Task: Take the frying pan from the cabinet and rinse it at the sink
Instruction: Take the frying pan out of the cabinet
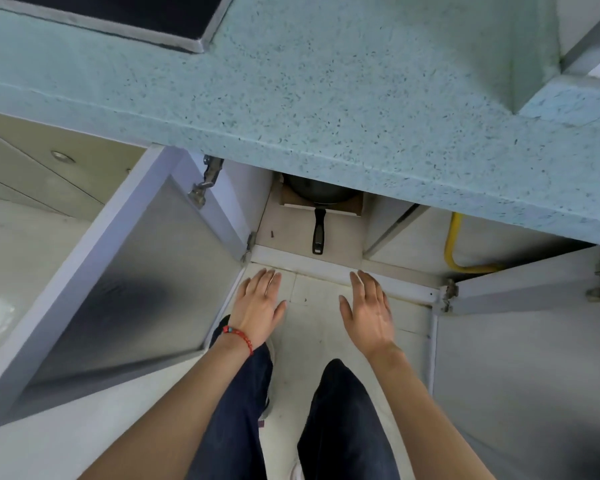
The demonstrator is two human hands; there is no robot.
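Pan (317,192) sat deep in the open cabinet (291,233), handle (318,233) pointing out; both hands (260,306) (369,313) spread, empty, short of it; best taken low by the handle.

A pale blue-green speckled counter (361,109) runs across the view, with a dark cooktop (118,12) set into it at the upper left. Below, two white doors stand open — the left door (125,271) with a frosted panel, the right door (534,358) plain. The floor (319,327) is pale tile — a yellow hose (452,244) bends at the right.
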